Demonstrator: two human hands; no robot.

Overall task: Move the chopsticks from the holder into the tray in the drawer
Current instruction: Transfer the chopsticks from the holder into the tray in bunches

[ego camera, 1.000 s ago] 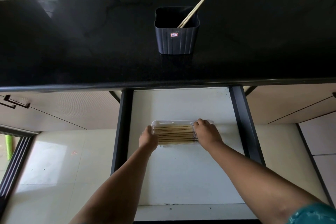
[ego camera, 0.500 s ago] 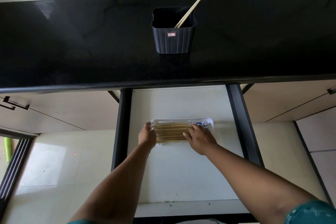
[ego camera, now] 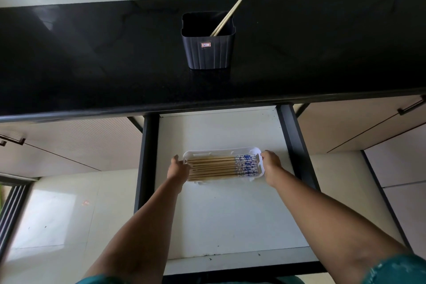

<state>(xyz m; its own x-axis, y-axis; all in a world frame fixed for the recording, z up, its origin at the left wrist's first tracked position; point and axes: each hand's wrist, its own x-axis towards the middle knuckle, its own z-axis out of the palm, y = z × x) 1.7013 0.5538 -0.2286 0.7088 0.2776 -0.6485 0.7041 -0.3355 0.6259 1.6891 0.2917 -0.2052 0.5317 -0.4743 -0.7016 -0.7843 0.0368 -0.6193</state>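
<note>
A white tray (ego camera: 230, 152) lies in the open drawer (ego camera: 230, 214), filled with several wooden chopsticks (ego camera: 214, 167) laid side by side, their blue-patterned ends to the right. My left hand (ego camera: 178, 167) grips the tray's left end. My right hand (ego camera: 270, 162) rests against the tray's right end. On the black countertop above stands a dark ribbed holder (ego camera: 208, 52) with one pair of chopsticks (ego camera: 227, 16) leaning toward its back right corner.
The drawer has dark side rails (ego camera: 147, 157) and a white floor. Beige cabinet fronts with dark handles (ego camera: 410, 107) flank it on both sides. A marble wall rises behind the black countertop (ego camera: 92, 58). Pale floor tiles lie at lower left.
My right hand has moved off the chopsticks to the tray's right end, uncovering their blue-patterned ends. My left hand stays at the left end.
</note>
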